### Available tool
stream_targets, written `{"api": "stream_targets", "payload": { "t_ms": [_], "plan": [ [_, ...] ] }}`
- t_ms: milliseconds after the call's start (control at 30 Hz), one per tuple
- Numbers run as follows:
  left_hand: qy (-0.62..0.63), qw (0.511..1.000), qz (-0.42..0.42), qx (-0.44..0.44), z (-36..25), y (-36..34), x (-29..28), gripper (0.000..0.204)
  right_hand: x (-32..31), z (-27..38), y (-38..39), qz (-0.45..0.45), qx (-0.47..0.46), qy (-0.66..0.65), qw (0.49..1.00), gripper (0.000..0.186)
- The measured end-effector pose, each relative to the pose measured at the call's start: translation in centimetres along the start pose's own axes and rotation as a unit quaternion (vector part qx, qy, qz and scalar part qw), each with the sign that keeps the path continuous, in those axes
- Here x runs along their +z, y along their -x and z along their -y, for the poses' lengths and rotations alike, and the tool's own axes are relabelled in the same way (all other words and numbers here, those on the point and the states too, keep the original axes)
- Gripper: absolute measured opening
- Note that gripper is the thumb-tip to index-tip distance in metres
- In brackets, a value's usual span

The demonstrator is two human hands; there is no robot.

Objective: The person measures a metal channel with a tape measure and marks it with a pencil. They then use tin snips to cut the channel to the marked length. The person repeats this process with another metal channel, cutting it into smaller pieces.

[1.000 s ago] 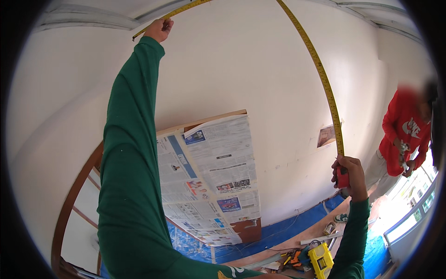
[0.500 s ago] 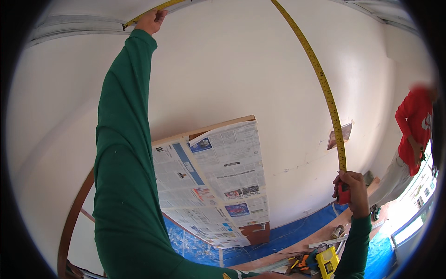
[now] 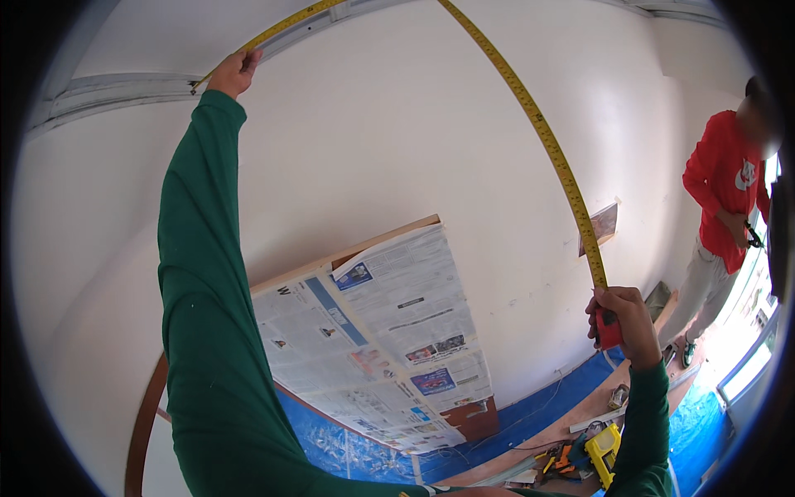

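Up at the left, my left hand (image 3: 233, 73) pinches the yellow blade of a tape measure (image 3: 530, 108) near its hooked end, against a grey metal ceiling channel (image 3: 124, 89). From there the blade runs along the channel, leaves the picture at the top and arcs back down on the right. My right hand (image 3: 631, 325) is wrapped round the red tape case (image 3: 609, 329), where the blade comes out. Both my arms are in green sleeves, the left one stretched high.
A newspaper-covered panel (image 3: 373, 348) stands by the white wall (image 3: 356, 157). Blue sheeting (image 3: 538, 402) covers part of the floor. Tools and a yellow case (image 3: 604, 451) lie low on the right. A person in a red top (image 3: 722, 195) stands at the far right, holding a dark tool.
The view has shifted, with the ceiling channel and my left hand now lower and further left. The person on the right shows more fully. Both my hands keep their grip on the tape measure.
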State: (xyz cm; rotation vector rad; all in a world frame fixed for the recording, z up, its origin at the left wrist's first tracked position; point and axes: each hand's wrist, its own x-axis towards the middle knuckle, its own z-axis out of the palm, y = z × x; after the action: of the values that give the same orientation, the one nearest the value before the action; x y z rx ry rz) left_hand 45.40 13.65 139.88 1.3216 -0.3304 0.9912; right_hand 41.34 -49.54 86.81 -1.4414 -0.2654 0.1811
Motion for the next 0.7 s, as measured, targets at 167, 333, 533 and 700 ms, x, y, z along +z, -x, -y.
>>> {"api": "stream_targets", "payload": {
  "t_ms": [167,333,533,700],
  "plan": [
    [0.003,0.997,-0.069,0.016,0.4,-0.5,0.1,0.033,-0.3,0.0,-0.3,0.003,0.012,-0.003,1.000,0.043],
    [0.015,0.998,-0.066,-0.005,0.3,-1.2,-0.1,0.032,-0.3,-0.6,-0.7,0.006,0.015,0.000,1.000,0.044],
    [0.026,0.996,-0.084,-0.005,0.1,-1.2,0.3,0.029,-0.6,-0.9,-1.3,0.011,0.024,-0.009,1.000,0.042],
    [0.000,0.998,-0.061,0.009,0.3,-1.0,0.2,0.029,-0.4,-0.8,-1.5,0.012,0.021,-0.009,1.000,0.042]
  ]
}}
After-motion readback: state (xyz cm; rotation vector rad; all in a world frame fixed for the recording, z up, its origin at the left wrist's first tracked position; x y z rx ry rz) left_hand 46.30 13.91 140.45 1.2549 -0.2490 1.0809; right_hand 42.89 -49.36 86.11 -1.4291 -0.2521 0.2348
